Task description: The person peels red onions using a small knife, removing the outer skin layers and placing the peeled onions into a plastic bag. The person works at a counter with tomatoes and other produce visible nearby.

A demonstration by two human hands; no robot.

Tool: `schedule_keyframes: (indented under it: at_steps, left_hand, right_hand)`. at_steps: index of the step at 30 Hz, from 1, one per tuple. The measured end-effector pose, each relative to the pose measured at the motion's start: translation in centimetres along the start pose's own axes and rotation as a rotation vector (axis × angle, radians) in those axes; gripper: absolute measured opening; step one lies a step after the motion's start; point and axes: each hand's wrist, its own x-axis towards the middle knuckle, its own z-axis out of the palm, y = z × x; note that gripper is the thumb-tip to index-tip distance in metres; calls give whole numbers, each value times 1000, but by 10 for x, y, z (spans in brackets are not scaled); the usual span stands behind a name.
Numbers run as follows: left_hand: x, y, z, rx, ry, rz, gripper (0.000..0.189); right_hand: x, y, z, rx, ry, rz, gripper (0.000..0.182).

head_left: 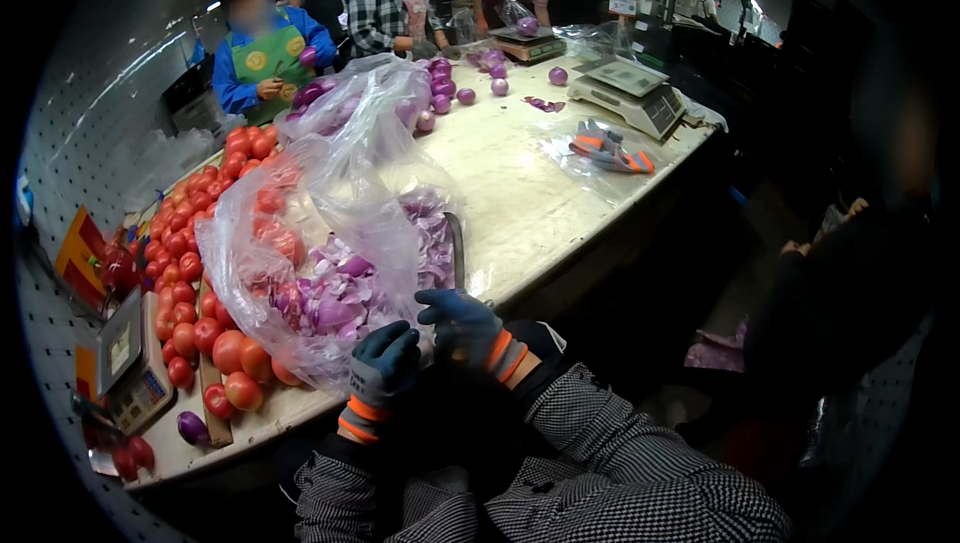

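Observation:
My left hand point(383, 366), in a grey and dark blue coated work glove with an orange cuff, is at the near edge of a clear plastic bag point(247, 243). Whether its curled fingers pinch the plastic cannot be told. My right hand point(466, 327), gloved alike and slightly blurred, is just right of it, fingers bent over the table's near edge; its grip is unclear. Purple onion skins point(337, 303) lie in the bag in front of both hands. A dark curved strip point(456, 250) runs along the bag's right side.
Many tomatoes point(184, 243) cover the table's left side, near a scale point(139, 363) and one onion point(193, 428). Red onions point(442, 85), two more scales point(634, 89) and work gloves point(609, 149) lie farther back. Several people point(274, 55) stand around; another person is at the right.

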Motion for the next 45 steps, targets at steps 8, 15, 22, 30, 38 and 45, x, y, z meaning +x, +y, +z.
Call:
schedule_keyframes:
  at_steps: [8, 15, 22, 30, 38, 45]
  left_hand:
    - [-2, -3, -7, -3, -14, -22, 28]
    - [6, 3, -4, -128, 55, -74, 27]
    - [5, 6, -15, -197, 18, -145, 23]
    - [12, 7, -17, -178, -47, -155, 25]
    - [14, 10, -8, -128, -48, -91, 31]
    - [7, 7, -5, -74, 2, -100, 35]
  right_hand:
    - [12, 6, -9, -153, -18, -2, 44]
    - [-10, 6, -29, 115, 61, -43, 38]
    - [0, -4, -7, 373, 155, -53, 38]
    - [-1, 0, -13, -79, 0, -176, 38]
    - [-3, -4, -4, -469, 78, -283, 38]
    - [-1, -7, 4, -206, 164, -7, 49]
